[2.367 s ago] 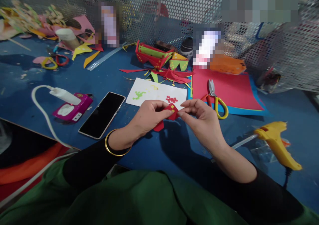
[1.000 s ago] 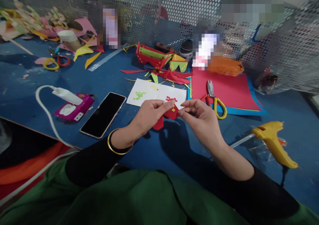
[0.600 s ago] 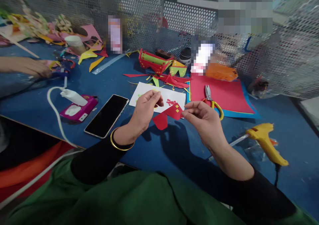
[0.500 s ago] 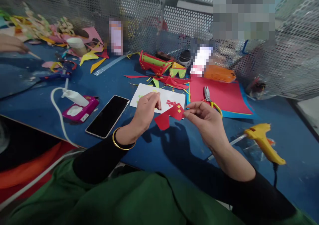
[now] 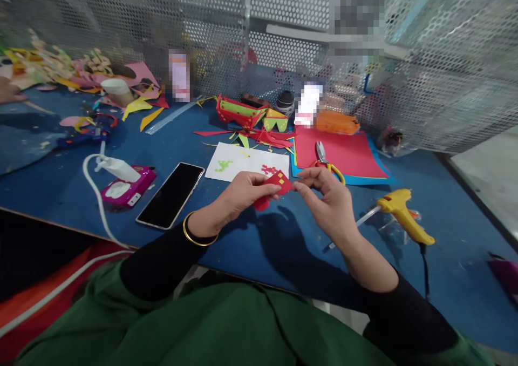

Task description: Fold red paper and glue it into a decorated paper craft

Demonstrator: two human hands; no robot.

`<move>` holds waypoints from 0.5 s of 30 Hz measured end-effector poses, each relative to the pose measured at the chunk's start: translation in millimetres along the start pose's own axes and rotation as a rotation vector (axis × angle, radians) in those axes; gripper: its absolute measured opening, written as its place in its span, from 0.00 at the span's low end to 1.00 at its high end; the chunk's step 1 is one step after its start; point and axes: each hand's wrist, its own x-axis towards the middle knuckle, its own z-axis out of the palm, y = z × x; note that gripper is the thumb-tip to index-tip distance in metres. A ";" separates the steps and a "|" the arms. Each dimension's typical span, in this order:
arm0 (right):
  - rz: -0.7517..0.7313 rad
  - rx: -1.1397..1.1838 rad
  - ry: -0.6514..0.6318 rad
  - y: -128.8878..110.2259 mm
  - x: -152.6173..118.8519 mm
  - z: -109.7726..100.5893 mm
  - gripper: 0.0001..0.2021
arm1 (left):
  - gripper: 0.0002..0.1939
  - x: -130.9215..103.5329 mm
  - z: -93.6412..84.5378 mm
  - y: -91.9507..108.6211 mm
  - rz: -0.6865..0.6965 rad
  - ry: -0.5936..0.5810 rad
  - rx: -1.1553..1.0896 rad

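Note:
A red paper cutout (image 5: 285,182) with small yellow squares stuck on it is held up off the table between my hands. My left hand (image 5: 245,193) grips its left part between thumb and fingers, covering some of it. At its right corner, my right hand (image 5: 326,196) pinches with thumb and index finger. Just behind lies a white sheet (image 5: 253,163) with small green, yellow and red paper bits on it. Scissors with yellow handles (image 5: 321,153) rest beyond my right hand, on red paper (image 5: 348,150).
A yellow glue gun (image 5: 400,212) lies to the right, its cord running frontward. A phone (image 5: 172,196) and a purple socket block (image 5: 131,185) are on the left. Red and green paper pieces (image 5: 240,112) sit at the back. Another person's hand (image 5: 10,92) shows at far left.
My left hand has moved from over the white sheet onto the red cutout and closed on its left part. My right hand stays at its right corner. The camera view has shifted slightly.

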 end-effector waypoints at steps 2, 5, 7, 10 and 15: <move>-0.095 -0.276 0.086 2.5 1.4 -18.1 0.12 | 0.09 0.3 -1.1 1.1 -0.021 0.037 -0.066; -0.046 -0.807 0.237 10.6 1.3 -61.0 0.16 | 0.08 0.4 -3.0 3.2 -0.011 0.052 -0.068; 0.153 -1.115 0.237 17.5 -1.9 -91.1 0.21 | 0.10 0.3 -3.7 3.7 -0.006 0.054 -0.032; 0.439 -1.309 -0.099 28.2 -8.8 -123.6 0.24 | 0.11 0.5 -3.6 3.3 -0.024 0.060 -0.015; 0.590 -1.343 -0.312 43.9 -14.4 -135.9 0.23 | 0.10 2.4 -3.1 1.8 -0.048 0.065 -0.049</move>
